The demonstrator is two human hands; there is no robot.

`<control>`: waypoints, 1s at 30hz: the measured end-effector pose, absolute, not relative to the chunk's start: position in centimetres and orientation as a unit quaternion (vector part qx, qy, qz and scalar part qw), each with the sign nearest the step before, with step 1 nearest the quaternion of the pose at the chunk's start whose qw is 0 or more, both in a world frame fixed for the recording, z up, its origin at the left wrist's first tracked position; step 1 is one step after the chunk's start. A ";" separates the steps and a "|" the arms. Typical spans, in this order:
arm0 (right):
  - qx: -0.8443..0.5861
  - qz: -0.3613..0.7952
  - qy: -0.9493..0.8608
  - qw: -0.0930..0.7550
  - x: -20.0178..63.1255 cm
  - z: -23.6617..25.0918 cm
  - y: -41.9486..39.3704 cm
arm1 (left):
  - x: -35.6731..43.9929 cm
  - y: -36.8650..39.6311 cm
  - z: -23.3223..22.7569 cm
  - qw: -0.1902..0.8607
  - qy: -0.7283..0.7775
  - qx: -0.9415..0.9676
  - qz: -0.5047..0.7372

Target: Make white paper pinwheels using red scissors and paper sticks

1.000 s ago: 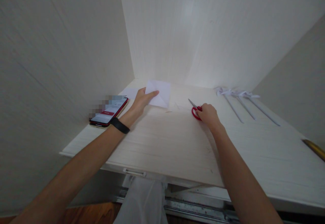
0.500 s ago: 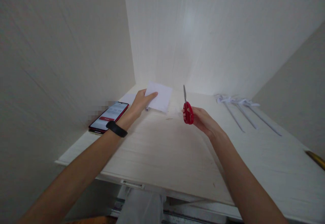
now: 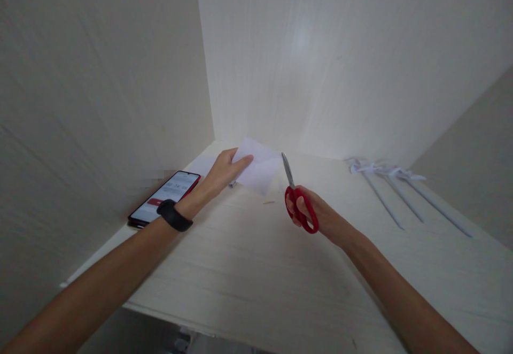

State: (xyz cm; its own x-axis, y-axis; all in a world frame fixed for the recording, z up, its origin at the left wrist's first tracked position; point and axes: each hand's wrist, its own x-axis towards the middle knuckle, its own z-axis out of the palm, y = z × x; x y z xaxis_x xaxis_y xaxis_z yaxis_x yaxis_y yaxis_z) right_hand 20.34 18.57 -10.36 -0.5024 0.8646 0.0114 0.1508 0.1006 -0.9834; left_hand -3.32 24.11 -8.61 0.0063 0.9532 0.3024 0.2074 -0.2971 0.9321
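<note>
Holding the red scissors (image 3: 298,204), the right hand (image 3: 320,217) is now nearest to the camera, at about 5 o'clock from the middle of the picture. Its fingers are closed through the red handles, and the blades are shut and point up toward 11 o'clock. One second ago the scissors lay on the white table (image 3: 256,268) under this hand; half a second ago they were lifted with the blades straight up. Now they are lower, tilted toward the paper, with the tip just beside its right edge.

Farther away, at about 10 o'clock from the scissors, the left hand (image 3: 222,171) with a black band on the wrist pinches the white sheet of paper (image 3: 259,169) by its left side. The sheet was flat on the table before; now it is raised and turned, one corner up. I judge that both things are brought together for a cut.

At 9 o'clock lies a phone (image 3: 164,196), and far at 2 o'clock lie paper sticks (image 3: 401,193).
</note>
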 end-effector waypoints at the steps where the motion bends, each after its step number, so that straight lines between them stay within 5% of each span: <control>1: -0.370 0.546 -0.681 0.320 20.5 -10.6 18.5 | -3.4 24.1 -8.8 0.358 0.474 0.618 0.515; 30: -0.399 0.582 -0.668 0.236 20.0 -10.2 16.3 | -3.5 20.9 -6.9 0.392 0.476 0.516 0.594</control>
State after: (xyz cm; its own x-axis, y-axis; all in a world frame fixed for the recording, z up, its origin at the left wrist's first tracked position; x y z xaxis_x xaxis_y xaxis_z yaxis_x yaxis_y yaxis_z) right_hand 19.98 16.33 -10.23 -0.5707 0.8077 -0.1483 0.2581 0.0049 -0.9661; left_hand -3.48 20.93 -6.92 -0.1597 0.9573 0.2408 0.0257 -0.2398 0.9705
